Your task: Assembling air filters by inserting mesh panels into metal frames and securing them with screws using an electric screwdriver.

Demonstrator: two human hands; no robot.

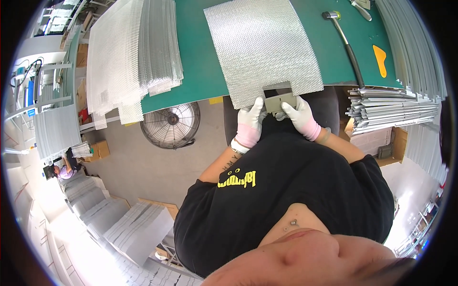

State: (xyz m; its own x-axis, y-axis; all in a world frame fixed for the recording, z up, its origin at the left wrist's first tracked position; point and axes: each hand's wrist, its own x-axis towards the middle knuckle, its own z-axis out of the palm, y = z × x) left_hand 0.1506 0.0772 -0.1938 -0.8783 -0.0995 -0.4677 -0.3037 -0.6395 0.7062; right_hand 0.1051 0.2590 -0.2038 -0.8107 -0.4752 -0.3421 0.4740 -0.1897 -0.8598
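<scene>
Just past the person's black shirt (286,190), both hands worked close together, gloved in white with pink cuffs. The right hand (300,117) was closed on a small grey plate (273,105), its thumb pressed flat on the upper face and its fingers bent beneath. The left hand (251,120) was partly curled with the thumb raised at the plate's left end; whether it gripped the plate or the mesh beside it could not be told from this angle.

The plate was at the notch in the near edge of a mesh sheet (265,47), which lay on a green table (195,57) and overhung its edge. To the sheet's right lay a mallet (353,62) and, beyond it, an orange scraper (380,61). A mesh stack (160,47) stood to its left.

Below the table's right end were piled metal strips (393,109); on the left, a round fan (170,125) stood on the floor (129,162). Farther off, at the far left, was a co-worker (67,170) in a lilac top.
</scene>
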